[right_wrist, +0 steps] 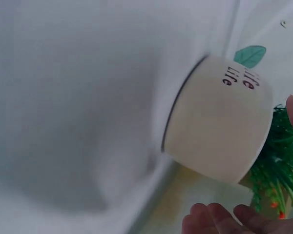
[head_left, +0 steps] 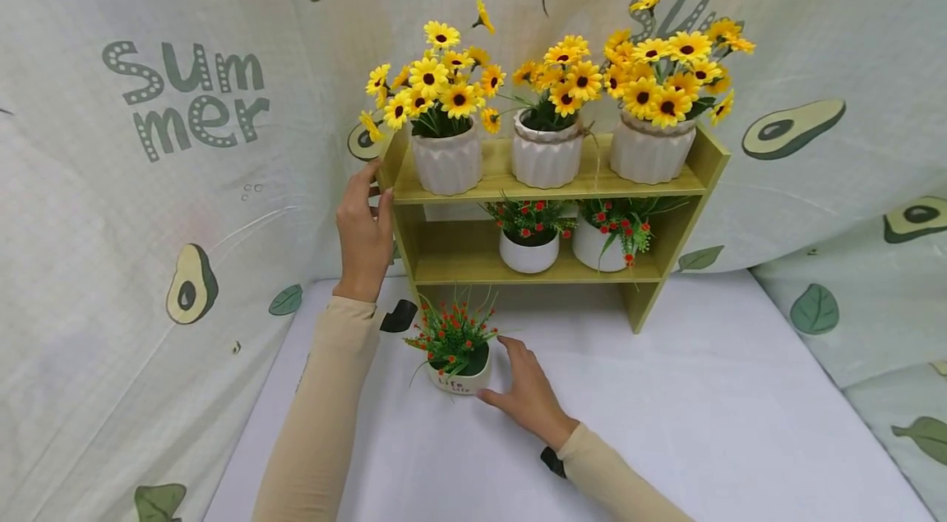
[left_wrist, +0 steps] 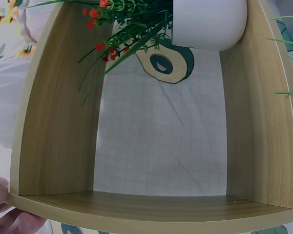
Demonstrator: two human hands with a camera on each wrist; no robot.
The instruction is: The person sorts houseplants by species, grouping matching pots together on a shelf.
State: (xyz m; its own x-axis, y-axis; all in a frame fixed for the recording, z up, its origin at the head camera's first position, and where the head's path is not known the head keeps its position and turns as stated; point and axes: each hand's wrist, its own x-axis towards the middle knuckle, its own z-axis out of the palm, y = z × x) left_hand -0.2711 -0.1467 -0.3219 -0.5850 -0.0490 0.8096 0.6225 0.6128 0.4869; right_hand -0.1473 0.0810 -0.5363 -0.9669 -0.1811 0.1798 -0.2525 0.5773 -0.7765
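My left hand (head_left: 364, 230) grips the upper left side panel of a two-tier wooden shelf (head_left: 455, 255). In the left wrist view, its thumb and fingers (left_wrist: 20, 222) pinch the panel's edge at a corner. On the white tabletop, before the shelf's lower left, stands a small cream flowerpot (head_left: 462, 383) lettered "Life", with red-flowered greenery. My right hand (head_left: 531, 392) is at the pot's right side, thumb and fingers spread. The right wrist view shows a gap between the fingers and the pot (right_wrist: 217, 119).
Several items stand on the shelf. On top are three white ribbed pots (head_left: 547, 156) of yellow daisies (head_left: 568, 82). Two white pots (head_left: 528, 253) with red-flowered plants occupy the middle tier's centre and right. A fabric backdrop (head_left: 192, 201) with avocado prints hangs behind and at both sides.
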